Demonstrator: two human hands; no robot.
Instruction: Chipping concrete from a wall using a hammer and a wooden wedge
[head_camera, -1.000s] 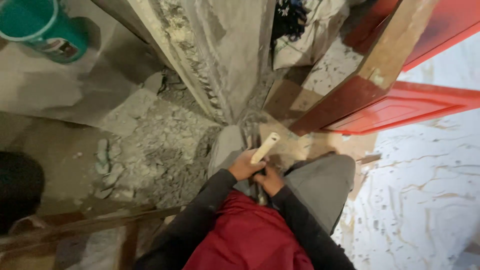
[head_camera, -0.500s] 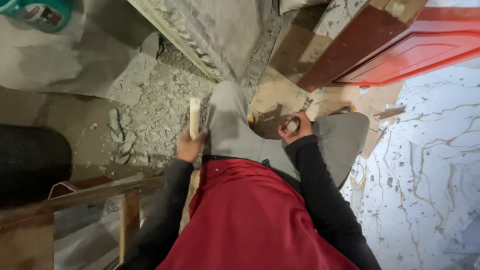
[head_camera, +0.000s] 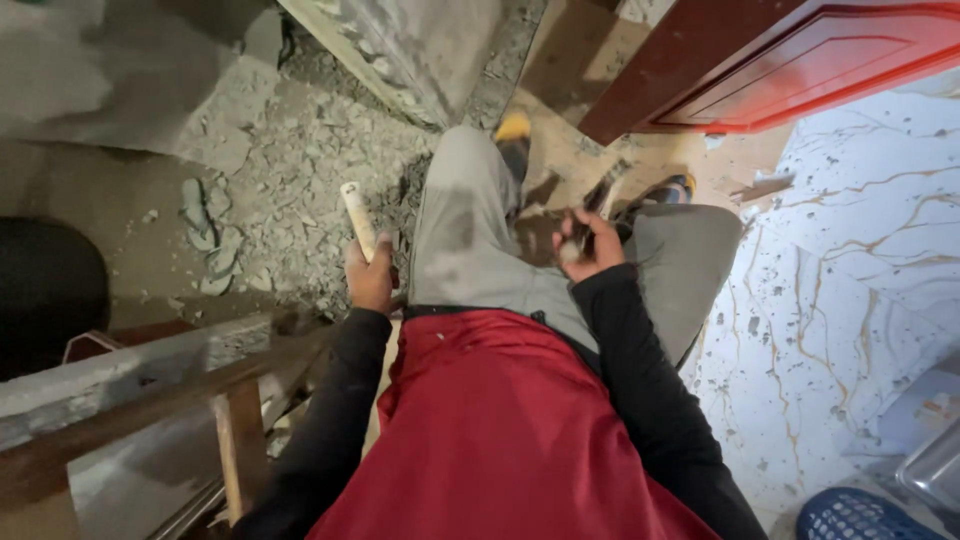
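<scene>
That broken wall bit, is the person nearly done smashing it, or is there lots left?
Some looks done: broken grey rubble lies on the floor beside the rough, chipped wall edge. In hand: the left hand grips a pale wooden handle, and the right hand holds a small dark tool, too blurred to name. Left: the wall edge looks jagged and the rubble is unswept.
</scene>
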